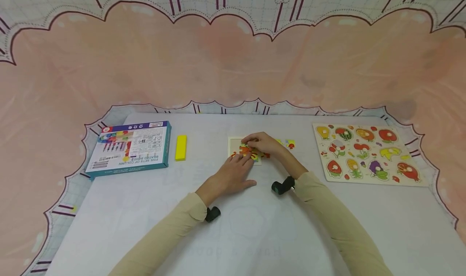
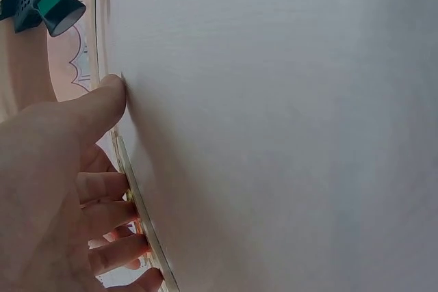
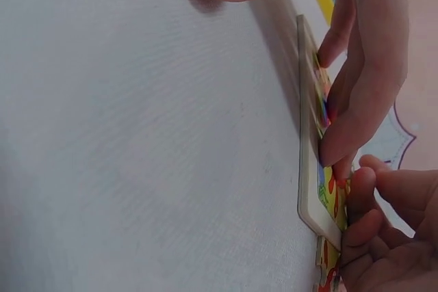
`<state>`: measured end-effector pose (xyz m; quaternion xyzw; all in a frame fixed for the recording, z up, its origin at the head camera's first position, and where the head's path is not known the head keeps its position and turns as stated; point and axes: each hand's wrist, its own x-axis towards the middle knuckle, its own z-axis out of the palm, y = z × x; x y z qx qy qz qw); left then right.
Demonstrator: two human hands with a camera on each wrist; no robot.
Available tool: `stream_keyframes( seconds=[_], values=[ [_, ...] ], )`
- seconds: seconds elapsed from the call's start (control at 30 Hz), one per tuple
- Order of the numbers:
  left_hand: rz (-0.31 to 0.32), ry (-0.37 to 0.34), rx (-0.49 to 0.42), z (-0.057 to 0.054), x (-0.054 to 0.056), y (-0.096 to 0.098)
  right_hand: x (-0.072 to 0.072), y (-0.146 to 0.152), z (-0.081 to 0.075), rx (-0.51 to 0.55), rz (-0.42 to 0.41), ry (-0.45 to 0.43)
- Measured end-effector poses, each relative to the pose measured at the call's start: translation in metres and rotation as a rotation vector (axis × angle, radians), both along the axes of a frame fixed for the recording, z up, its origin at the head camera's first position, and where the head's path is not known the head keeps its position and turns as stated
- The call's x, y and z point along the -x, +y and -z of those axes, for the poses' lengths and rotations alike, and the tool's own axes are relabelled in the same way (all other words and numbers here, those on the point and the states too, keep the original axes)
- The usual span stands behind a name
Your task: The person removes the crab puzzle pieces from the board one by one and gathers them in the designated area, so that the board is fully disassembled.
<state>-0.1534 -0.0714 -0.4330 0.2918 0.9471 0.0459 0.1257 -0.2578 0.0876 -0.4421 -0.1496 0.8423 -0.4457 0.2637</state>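
A small square jigsaw board (image 1: 230,145) with a pale rim lies mid-table, partly filled with red, orange and yellow puzzle pieces (image 1: 245,149). My left hand (image 1: 233,178) rests its nearly straight fingers on the board's near part, thumb spread out to the side. From the right, my right hand (image 1: 267,144) reaches over the board with bent fingers close above the pieces; I cannot tell whether it pinches one. In the right wrist view its curled fingers (image 3: 363,227) are at the board's corner. Another puzzle piece (image 1: 290,144) lies beyond the right hand.
At left lies a boxed set (image 1: 131,150) with printed labels, and next to it a yellow block (image 1: 181,147). A large fruit puzzle board (image 1: 367,154) is at the right. Black wrist cameras (image 1: 282,185) hang under both sleeves. Patterned cloth (image 1: 233,65) rises behind the white table.
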Motion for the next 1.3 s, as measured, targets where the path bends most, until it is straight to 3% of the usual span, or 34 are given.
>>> stream_keyframes(
  seconds=[0.53,0.9,1.3],
  values=[
    [0.007,0.018,0.019,-0.001,-0.001,0.000,0.000,-0.004,-0.003,0.002,-0.009,0.000],
    [0.010,0.020,0.014,0.002,0.000,0.000,0.000,-0.009,-0.005,-0.028,0.052,-0.061],
    [0.014,0.016,0.017,0.003,0.000,-0.001,0.001,-0.012,-0.010,-0.072,0.075,-0.058]
  ],
)
